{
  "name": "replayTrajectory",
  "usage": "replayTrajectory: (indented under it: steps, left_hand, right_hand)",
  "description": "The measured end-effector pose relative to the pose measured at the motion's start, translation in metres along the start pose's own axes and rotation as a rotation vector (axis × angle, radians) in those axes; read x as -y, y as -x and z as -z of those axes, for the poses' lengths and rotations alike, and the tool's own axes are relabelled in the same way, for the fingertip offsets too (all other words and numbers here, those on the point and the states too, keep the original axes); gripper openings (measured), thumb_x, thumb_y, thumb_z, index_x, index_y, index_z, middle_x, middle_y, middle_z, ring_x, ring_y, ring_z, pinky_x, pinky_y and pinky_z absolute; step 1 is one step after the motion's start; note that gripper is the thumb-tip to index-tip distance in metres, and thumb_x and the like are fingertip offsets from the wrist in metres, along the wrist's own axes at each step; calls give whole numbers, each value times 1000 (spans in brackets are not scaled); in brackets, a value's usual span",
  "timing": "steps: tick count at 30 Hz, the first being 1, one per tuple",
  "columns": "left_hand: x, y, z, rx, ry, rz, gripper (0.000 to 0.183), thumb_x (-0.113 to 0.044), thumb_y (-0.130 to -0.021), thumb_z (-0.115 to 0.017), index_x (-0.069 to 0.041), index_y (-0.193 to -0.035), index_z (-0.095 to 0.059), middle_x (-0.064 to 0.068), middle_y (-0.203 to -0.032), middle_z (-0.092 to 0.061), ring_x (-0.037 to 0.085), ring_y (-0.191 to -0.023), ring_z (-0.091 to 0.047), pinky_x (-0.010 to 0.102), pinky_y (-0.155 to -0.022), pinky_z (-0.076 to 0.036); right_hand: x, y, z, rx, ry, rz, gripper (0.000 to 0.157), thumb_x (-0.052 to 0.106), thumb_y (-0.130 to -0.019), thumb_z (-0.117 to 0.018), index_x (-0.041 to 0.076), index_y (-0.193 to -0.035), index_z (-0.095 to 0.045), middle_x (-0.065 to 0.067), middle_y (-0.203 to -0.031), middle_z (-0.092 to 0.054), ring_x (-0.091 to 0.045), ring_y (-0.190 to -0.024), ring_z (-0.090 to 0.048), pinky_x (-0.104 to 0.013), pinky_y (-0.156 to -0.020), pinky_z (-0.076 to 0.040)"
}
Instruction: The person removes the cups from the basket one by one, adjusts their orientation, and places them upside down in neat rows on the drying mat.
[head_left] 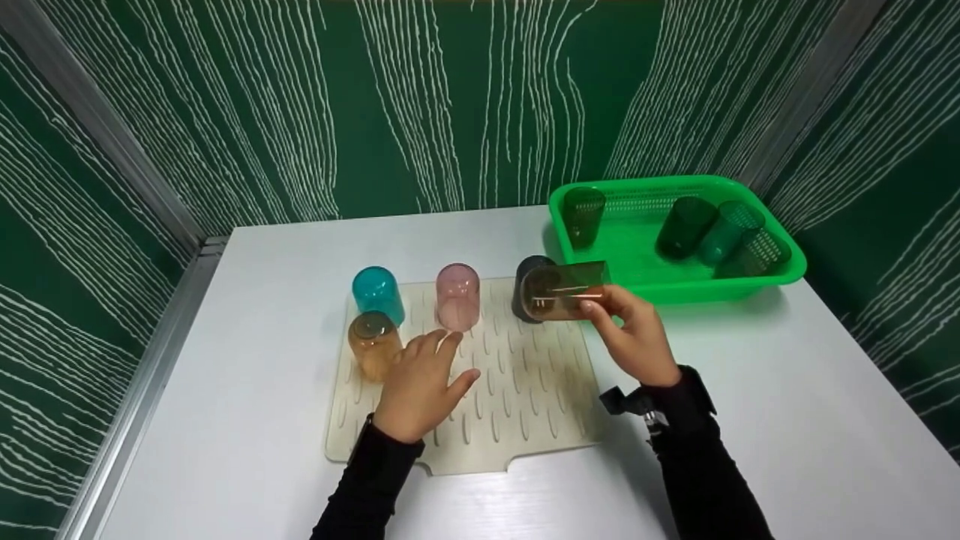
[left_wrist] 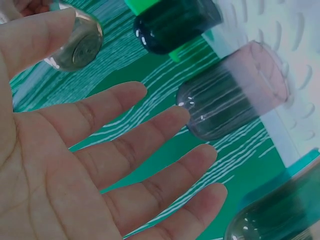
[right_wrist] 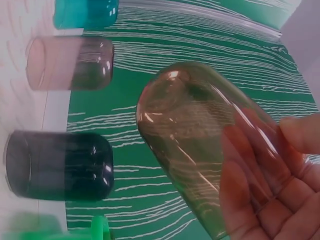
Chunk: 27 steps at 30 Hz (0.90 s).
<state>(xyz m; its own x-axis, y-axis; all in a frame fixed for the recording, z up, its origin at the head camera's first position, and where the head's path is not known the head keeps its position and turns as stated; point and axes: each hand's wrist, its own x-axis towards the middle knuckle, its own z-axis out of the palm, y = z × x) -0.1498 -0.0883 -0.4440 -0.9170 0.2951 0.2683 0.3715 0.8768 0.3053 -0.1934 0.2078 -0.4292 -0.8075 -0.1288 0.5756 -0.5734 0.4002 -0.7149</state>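
Observation:
My right hand [head_left: 637, 337] holds a clear amber-brown tumbler [head_left: 574, 281] on its side by the rim end, its base pointing left. In the right wrist view, the thumb and fingers wrap that tumbler [right_wrist: 185, 115]. My left hand [head_left: 420, 390] hovers over a beige ridged drying mat [head_left: 487, 450], fingers spread and palm bare in the left wrist view. Close by its fingers stands an orange tumbler [head_left: 373, 345], upside down. Also upturned on the mat are a blue tumbler [head_left: 377, 291], a pink tumbler [head_left: 458, 289] and a dark grey tumbler [head_left: 534, 262], partly hidden behind the held one.
A green plastic basket [head_left: 720, 292] sits at the back right of the white table [head_left: 247, 360]. Several tumblers lean inside it, among them a dark one [head_left: 686, 225] and a brownish one [head_left: 583, 214]. Green walls with white streaks enclose the back and sides.

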Motion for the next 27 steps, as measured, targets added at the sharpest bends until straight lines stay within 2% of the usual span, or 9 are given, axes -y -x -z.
replayTrajectory:
  steps: [6, 11, 14, 17, 19, 24, 27]
  left_hand:
    - [0, -1, -2, -8, 5, -2, 55, -37, -102, -74, -2, -142, -64, 24, -139, -68, 43, -129, -65, 59, -105, -55]
    - [-1, -2, -6, -80, 7, 34, 56, -37, -100, -76, 0, -140, -65, 25, -137, -70, 44, -127, -67, 59, -105, -55]
    - [0, -4, -9, -118, 63, 40, 60, -37, -100, -76, 3, -142, -63, 26, -137, -69, 45, -128, -66, 59, -107, -55]
    - [1, -6, -10, -106, 195, 45, 65, -37, -100, -75, 5, -147, -57, 28, -142, -66, 47, -132, -64, 60, -111, -52]
    - [0, -7, -10, -69, 318, 63, 70, -39, -101, -74, 5, -151, -52, 29, -148, -61, 48, -137, -60, 61, -115, -49]
    - [-4, -10, -9, 38, 631, 136, 84, -42, -102, -72, 1, -164, -34, 28, -167, -40, 46, -157, -39, 65, -127, -33]
    - [-8, -9, -11, 58, 746, 133, 92, -43, -103, -72, -1, -168, -23, 27, -174, -27, 46, -162, -29, 67, -128, -29]
  right_hand:
    - [1, 3, -5, 27, -13, -18, 9, -9, -99, -66, -7, -105, -74, -22, -96, -78, 6, -88, -68, -15, -80, -50]
    - [2, 7, -11, 57, -52, -7, 13, -11, -97, -67, -6, -107, -74, -21, -97, -78, 7, -89, -69, -14, -80, -51]
    - [3, 10, -15, 87, -88, 5, 15, -12, -97, -66, -7, -109, -74, -22, -98, -78, 7, -91, -71, -14, -80, -52]
    - [6, 12, -18, 118, -102, 11, 15, -11, -98, -66, -7, -111, -73, -22, -98, -79, 5, -91, -72, -15, -79, -52]
    - [9, 13, -19, 139, -108, 8, 15, -9, -99, -66, -6, -111, -73, -21, -98, -79, 4, -91, -72, -16, -80, -53]
    - [14, 16, -24, 178, -159, 15, 11, -8, -100, -65, -6, -107, -72, -21, -96, -78, 2, -92, -73, -17, -83, -55]
    - [17, 18, -29, 208, -227, 43, 10, -8, -101, -64, -7, -106, -72, -23, -95, -75, 1, -94, -72, -17, -86, -57]
